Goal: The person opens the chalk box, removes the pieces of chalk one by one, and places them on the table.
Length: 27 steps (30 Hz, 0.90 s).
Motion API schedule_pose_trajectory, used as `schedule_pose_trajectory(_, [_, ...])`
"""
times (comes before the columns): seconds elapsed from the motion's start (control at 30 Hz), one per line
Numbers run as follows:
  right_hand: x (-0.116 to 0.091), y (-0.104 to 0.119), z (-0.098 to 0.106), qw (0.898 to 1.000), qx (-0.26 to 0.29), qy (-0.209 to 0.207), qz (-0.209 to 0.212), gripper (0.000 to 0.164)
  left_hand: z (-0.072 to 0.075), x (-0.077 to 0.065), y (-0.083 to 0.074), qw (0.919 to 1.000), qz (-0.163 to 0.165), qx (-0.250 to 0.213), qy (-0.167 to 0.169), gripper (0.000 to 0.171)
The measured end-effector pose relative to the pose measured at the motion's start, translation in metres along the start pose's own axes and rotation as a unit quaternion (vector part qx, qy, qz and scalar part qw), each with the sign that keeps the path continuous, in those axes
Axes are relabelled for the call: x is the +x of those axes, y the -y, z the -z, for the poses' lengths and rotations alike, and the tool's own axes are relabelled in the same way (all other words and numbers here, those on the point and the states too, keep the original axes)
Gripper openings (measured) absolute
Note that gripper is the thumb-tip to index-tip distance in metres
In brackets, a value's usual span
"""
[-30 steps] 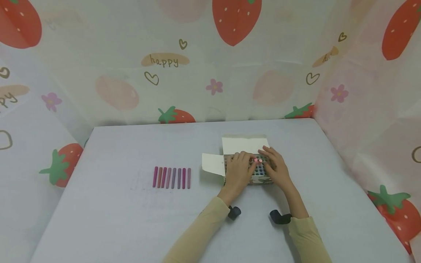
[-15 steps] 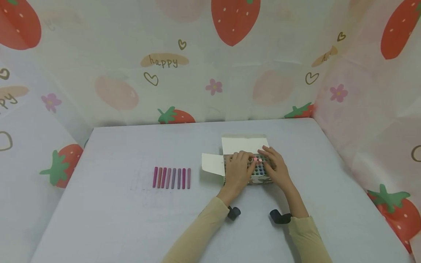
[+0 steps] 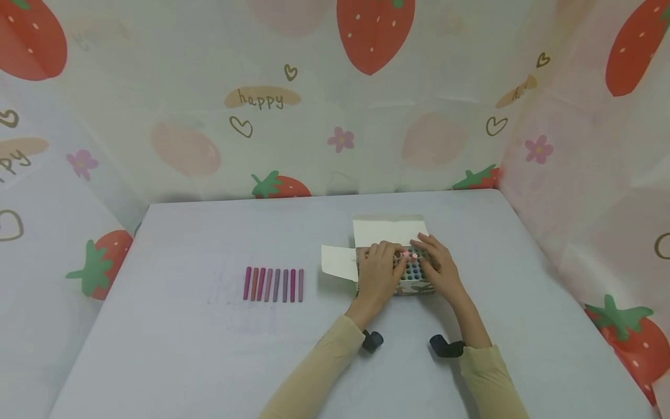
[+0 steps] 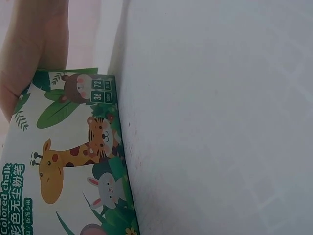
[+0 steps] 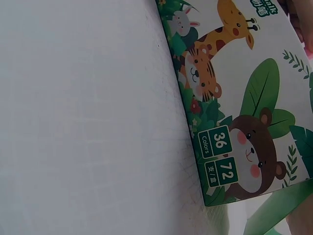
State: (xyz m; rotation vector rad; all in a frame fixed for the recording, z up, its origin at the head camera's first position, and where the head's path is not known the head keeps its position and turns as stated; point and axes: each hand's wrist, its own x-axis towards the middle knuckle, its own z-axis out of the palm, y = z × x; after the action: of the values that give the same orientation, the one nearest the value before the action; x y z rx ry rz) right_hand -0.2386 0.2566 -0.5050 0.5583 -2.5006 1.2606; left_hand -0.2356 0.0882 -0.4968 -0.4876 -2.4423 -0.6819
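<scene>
An opened chalk box (image 3: 413,286) with cartoon animals on its front and "Colored chalk" print (image 4: 11,198) stands on the table right of the middle. Chalk sticks stand upright inside, seen from above as rows of round ends. My left hand (image 3: 377,270) lies over the left half of the box, thumb and forefinger pinching a pink chalk stick (image 3: 405,255) at its top. Another pink chalk stick (image 3: 415,256) pokes up just to the right. My right hand (image 3: 441,265) rests at the box's right side, fingers spread over the rim and back edge, thumb over the chalk ends.
A spaced row of several pink, red and purple chalk sticks (image 3: 273,284) lies left of the box on the white table (image 3: 183,349). White flaps stick out from the box, the side flap (image 3: 339,262) leftward and the lid (image 3: 389,231) to the back. A strawberry-print cloth (image 3: 314,145) hangs behind.
The pinched pink chalk stick has shifted very slightly to the left with the left fingertips. The box, the row of chalk and my right hand look the same.
</scene>
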Motion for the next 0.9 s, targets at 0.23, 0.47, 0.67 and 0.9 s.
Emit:
schedule_pose_trajectory(0.23, [0.001, 0.000, -0.001, 1.000, 0.010, -0.012, 0.009, 0.042, 0.002, 0.003, 0.001, 0.9963, 0.046, -0.068, -0.024, 0.020])
schedule_pose_trajectory(0.47, [0.000, 0.001, -0.002, 1.000, -0.009, -0.007, -0.010, 0.044, 0.009, 0.001, 0.005, 0.9726, 0.075, -0.210, -0.065, 0.022])
schedule_pose_trajectory(0.67, [0.000, 0.001, 0.000, 1.000, -0.016, -0.007, -0.011, 0.043, 0.026, 0.000, 0.006, 0.9507, 0.049, -0.293, -0.089, 0.019])
schedule_pose_trajectory(0.9, [0.001, 0.000, 0.000, 1.000, -0.019, -0.009, -0.015, 0.043, 0.058, 0.002, 0.011, 0.9373, 0.013, -0.334, -0.099, 0.015])
